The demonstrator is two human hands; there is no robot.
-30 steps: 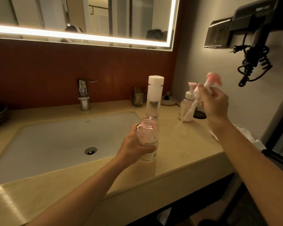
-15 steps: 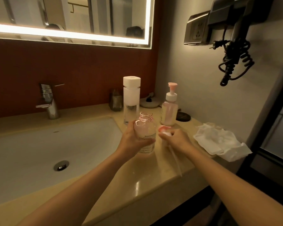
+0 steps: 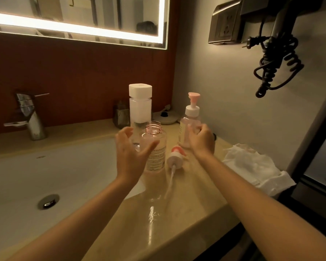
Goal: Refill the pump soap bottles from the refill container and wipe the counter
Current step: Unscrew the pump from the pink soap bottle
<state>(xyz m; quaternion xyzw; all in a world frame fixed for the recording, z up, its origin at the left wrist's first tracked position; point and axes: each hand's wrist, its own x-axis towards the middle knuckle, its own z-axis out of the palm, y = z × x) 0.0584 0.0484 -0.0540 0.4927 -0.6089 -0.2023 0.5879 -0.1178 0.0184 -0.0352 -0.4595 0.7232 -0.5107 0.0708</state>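
Note:
An open, clear pink-tinted bottle [image 3: 156, 157] stands uncapped on the beige counter [image 3: 177, 213] by the sink's right rim. Its pink-and-white pump head [image 3: 175, 159] lies on the counter just right of it, tube pointing toward me. My left hand [image 3: 130, 153] hovers at the bottle's left with fingers spread, holding nothing. My right hand [image 3: 201, 142] curls round the lower body of a second pump bottle [image 3: 191, 112], which stands upright with its pump on. The tall refill container [image 3: 140, 108] with a white cap stands behind the open bottle.
A crumpled white cloth [image 3: 252, 166] lies at the counter's right end. The white sink [image 3: 45, 176] and chrome faucet [image 3: 29, 117] are on the left. A small glass holder [image 3: 121, 115] and a white dish [image 3: 166, 117] sit by the back wall. A hair dryer [image 3: 277, 53] hangs above.
My right hand set the pump head down on the counter and moved back to the second pump bottle. My left hand let go of the open bottle and spread its fingers.

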